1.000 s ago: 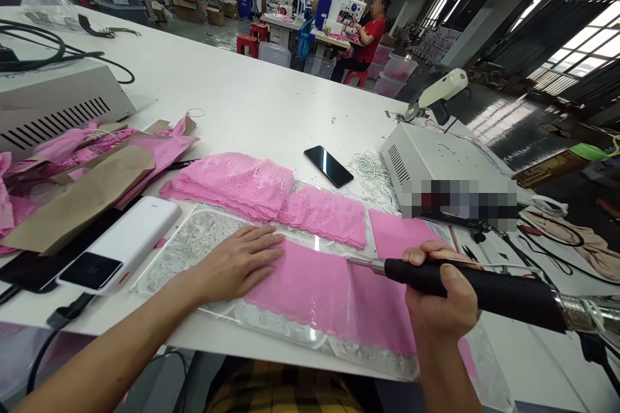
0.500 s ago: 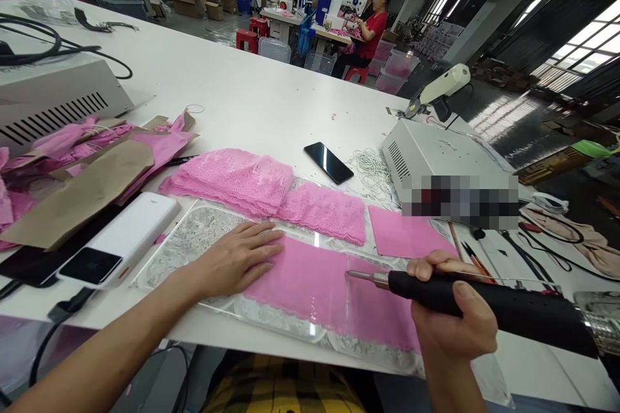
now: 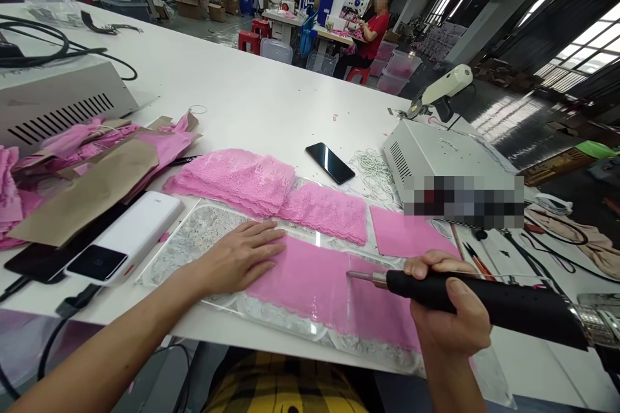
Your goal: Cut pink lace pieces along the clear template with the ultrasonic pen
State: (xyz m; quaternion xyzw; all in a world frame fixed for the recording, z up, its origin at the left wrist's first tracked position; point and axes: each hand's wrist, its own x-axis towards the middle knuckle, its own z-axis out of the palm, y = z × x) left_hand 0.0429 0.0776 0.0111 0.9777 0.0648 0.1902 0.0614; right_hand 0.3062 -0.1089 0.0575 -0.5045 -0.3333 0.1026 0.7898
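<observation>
My left hand [image 3: 245, 255] lies flat, fingers spread, over the left edge of a pink fabric panel [image 3: 295, 277] with a scalloped lower edge. Across that panel runs a thin vertical line, and a second pink panel [image 3: 378, 316] continues to its right. Both lie on a clear plate with a grey lace-like pattern [image 3: 194, 242]. My right hand [image 3: 450, 310] is wrapped round a thick black-handled tool [image 3: 504, 303], held nearly level. Its narrow metal tip points left and meets the line between the panels; whether it presses on the fabric I cannot tell.
Behind the panels lie folded pink lace [image 3: 237, 181], a pink square [image 3: 411, 232] and a phone [image 3: 330, 162]. A grey box [image 3: 445, 155] stands right, beside tangled cord [image 3: 372, 171]. Left are a white power bank [image 3: 130, 232] and brown paper [image 3: 87, 187]. A person in red [image 3: 376, 32] sits far off.
The view has shifted slightly, moving the scene a little to the right. My left hand and the tool tip keep their places on the fabric; the tool's rear end has risen slightly.
</observation>
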